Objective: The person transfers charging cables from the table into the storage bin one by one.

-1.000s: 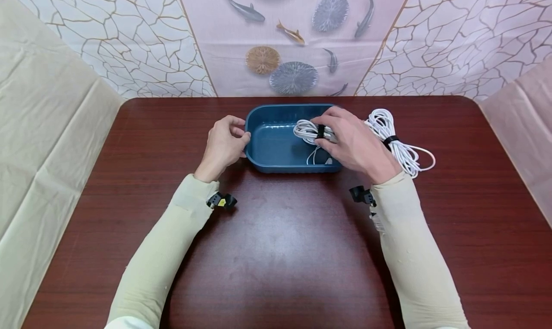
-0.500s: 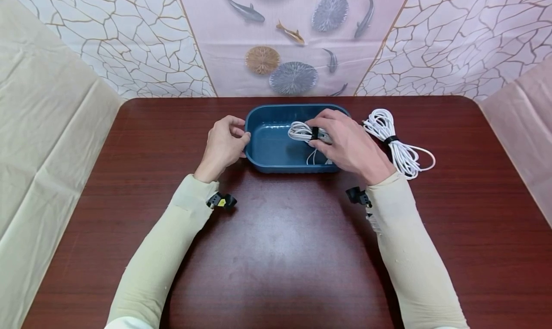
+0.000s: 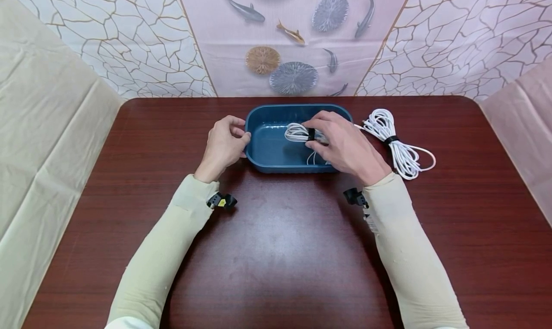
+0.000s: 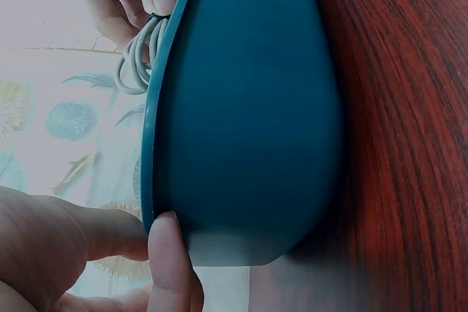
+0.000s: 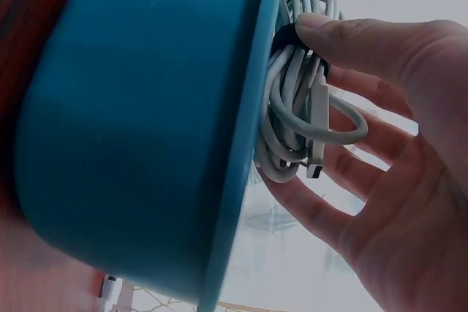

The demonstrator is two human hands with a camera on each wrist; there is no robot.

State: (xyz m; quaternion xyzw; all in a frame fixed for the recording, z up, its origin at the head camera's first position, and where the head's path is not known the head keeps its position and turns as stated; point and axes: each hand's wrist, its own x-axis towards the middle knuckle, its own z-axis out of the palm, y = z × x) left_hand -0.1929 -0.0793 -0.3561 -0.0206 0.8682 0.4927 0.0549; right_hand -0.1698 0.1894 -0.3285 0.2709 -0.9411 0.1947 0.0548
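Note:
A teal rectangular bin (image 3: 284,169) stands near the table's back edge. My left hand (image 3: 225,147) holds its left end, with the thumb (image 4: 168,257) at the rim. Over the right half of the bin, my right hand (image 3: 347,144) pinches a coiled white USB cable (image 3: 295,132) by its black strap (image 3: 311,134). In the right wrist view the cable's flat metal plug (image 5: 317,129) hangs beside the loops, close to the bin's rim. Part of the coil is hidden behind the fingers. A thin white cord (image 3: 311,157) shows lower in the bin, below the right hand.
A second white cable bundle (image 3: 403,152), tied with a black strap, lies on the dark red wooden table (image 3: 276,252) to the right of the bin. Its end points toward the bin's right side. A patterned cloth (image 3: 293,46) hangs behind the table.
My right hand has shifted slightly left over the bin with the coiled USB cable, uncovering more of the bin's right rim. The left hand has stayed at the left end.

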